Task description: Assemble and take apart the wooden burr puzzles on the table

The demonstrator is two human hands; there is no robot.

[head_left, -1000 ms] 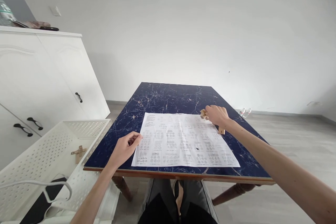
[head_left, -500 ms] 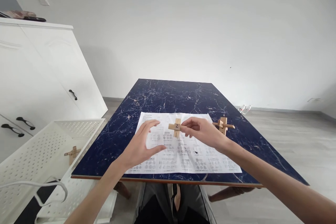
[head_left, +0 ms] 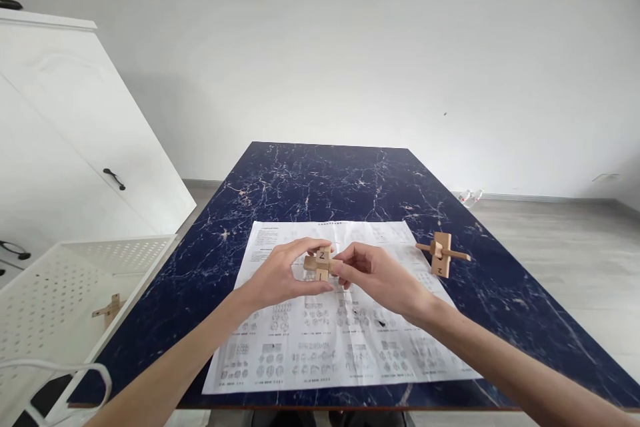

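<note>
Between my two hands is a small cross-shaped wooden burr puzzle (head_left: 323, 257) marked with a dark "Z". My left hand (head_left: 285, 272) grips it top and bottom between fingers and thumb. Its right arm is pinched by the fingertips of my right hand (head_left: 374, 273). Beneath lies a creased instruction sheet (head_left: 310, 373) printed with small diagrams and text. To the right of the sheet, a second wooden puzzle (head_left: 441, 255), also with a "Z" and a thin stick through it, rests on the dark blue marbled table (head_left: 320, 180).
At the left, a white perforated bin (head_left: 165, 250) holds another wooden cross piece (head_left: 110, 308). A white cable (head_left: 75, 367) loops over near the bin. A white cabinet (head_left: 100, 113) stands at the far left, and a pale wall (head_left: 320, 47) rises behind the table.
My left hand has closed from an open pose onto the puzzle in my right hand. The puzzle has shifted slightly left and down in view. The camera has tilted and come closer to the sheet.
</note>
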